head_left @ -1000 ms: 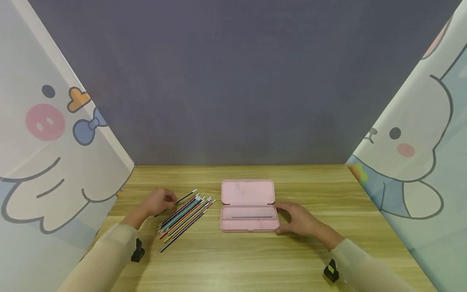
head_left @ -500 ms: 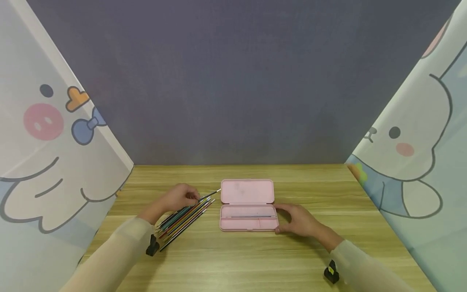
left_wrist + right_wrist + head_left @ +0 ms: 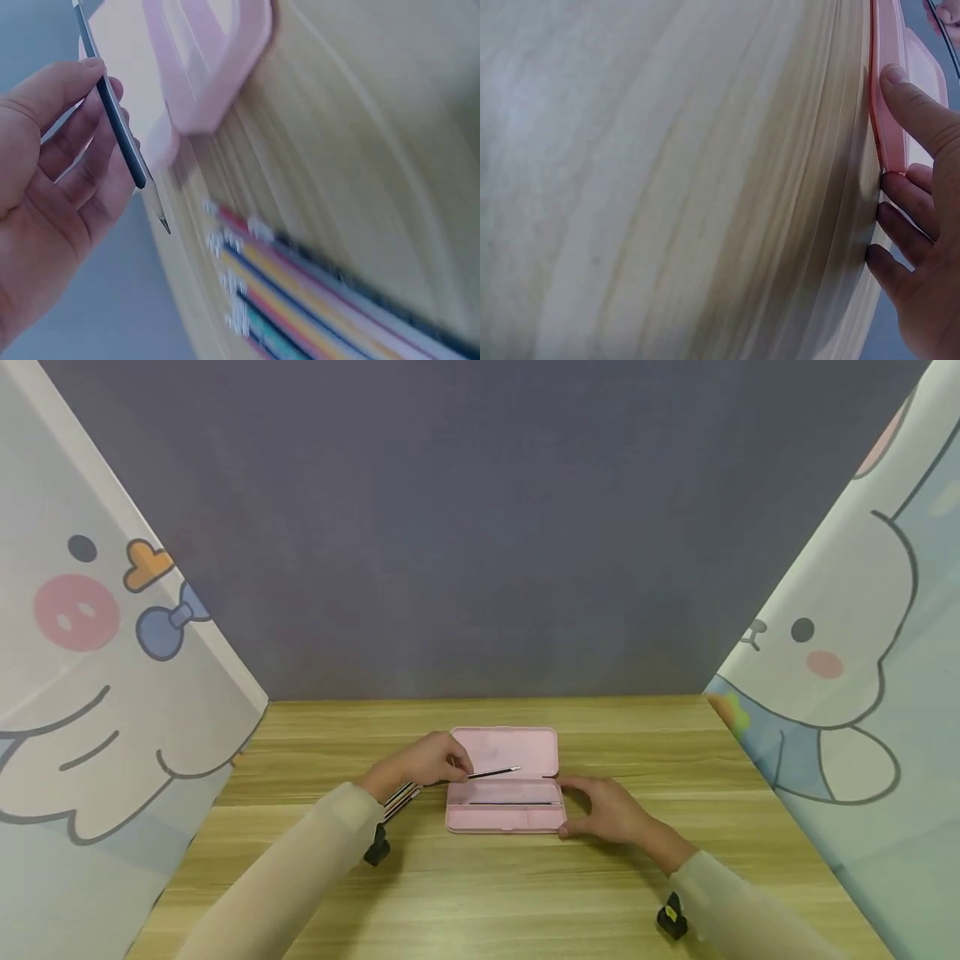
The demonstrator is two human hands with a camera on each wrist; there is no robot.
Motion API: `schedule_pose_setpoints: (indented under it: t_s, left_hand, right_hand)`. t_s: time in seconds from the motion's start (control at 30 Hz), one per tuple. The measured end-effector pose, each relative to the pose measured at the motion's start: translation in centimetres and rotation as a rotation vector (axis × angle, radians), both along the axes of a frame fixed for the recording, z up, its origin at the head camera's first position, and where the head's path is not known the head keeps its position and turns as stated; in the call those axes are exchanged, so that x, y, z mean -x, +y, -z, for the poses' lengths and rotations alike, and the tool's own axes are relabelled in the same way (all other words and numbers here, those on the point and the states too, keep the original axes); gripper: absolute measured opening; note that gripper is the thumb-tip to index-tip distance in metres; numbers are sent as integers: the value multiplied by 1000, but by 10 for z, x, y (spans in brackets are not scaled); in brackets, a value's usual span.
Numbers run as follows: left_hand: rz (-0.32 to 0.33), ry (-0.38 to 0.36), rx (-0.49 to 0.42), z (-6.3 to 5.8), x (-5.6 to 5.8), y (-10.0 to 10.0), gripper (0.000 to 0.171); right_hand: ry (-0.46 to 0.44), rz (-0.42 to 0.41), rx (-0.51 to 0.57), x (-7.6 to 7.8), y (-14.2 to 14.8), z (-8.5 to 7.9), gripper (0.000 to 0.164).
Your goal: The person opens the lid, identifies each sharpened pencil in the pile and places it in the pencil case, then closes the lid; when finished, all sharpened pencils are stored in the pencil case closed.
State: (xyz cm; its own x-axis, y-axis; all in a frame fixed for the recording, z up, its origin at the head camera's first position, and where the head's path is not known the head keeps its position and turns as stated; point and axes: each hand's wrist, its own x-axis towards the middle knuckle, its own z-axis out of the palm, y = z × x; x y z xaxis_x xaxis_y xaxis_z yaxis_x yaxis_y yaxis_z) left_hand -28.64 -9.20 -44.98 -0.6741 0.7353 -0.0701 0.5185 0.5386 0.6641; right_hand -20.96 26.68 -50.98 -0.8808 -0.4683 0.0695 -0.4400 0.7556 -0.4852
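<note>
"One dark pencil [image 3: 491, 773] is up off the table [image 3: 600, 893], I see. Who has it?"

"The left hand [image 3: 431, 760]. It pinches the shaft between thumb and fingers, and the left wrist view shows the sharpened tip slanting down on the hand's side."

"And the white end?"

"It points right, in front of the open lid [image 3: 510, 747] as the head camera sees it. The pink case [image 3: 487, 819] lies below, its lid folded back away from the person."

"What is the right hand [image 3: 611, 810] doing?"

"Holding the case by its right end: thumb on the near side, forefinger round the corner. The other fingertips reach down to the wood."

"Anything inside the case?"

"A thin pencil [image 3: 513, 803] lies lengthwise along the divider. The smaller compartments are on the near side."

"Where are the coloured pencils [image 3: 322, 300]?"

"On the table left of the case, apart from it, side by side with their white ends towards it. From the head view the left sleeve [image 3: 300, 860] hides most of them; the left wrist camera shows yellow, red, teal and dark ones, a bit blurred."
</note>
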Motion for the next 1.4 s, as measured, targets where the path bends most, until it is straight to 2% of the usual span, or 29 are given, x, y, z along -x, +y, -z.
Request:
schedule_pose_setpoints:
  t_s: [0.13,0.27,0.43,0.7,0.87,1.17,1.4]
  left_hand:
    - [14,-37,-34,6,2,20,9]
    - [21,-61,-70,16,1,32,8]
    - [22,-29,-64,26,-2,46,9]
    - [11,73,40,30,-4,65,8]
    - [-10,117,110,27,-10,74,6]
    - [8,195,215,32,-15,80,9]
    - [-11,195,251,33,-18,81,10]
  right_hand:
    - [0,15,2,1,-1,1,86]
    - [-15,25,8,1,-1,0,87]
    - [-20,26,2,-1,-3,-2,86]
    - [-26,36,15,-1,-2,-1,87]
    - [-20,34,22,-1,-2,0,85]
    - [-37,41,20,-1,-1,1,86]
    - [-37,39,18,-2,-1,1,86]
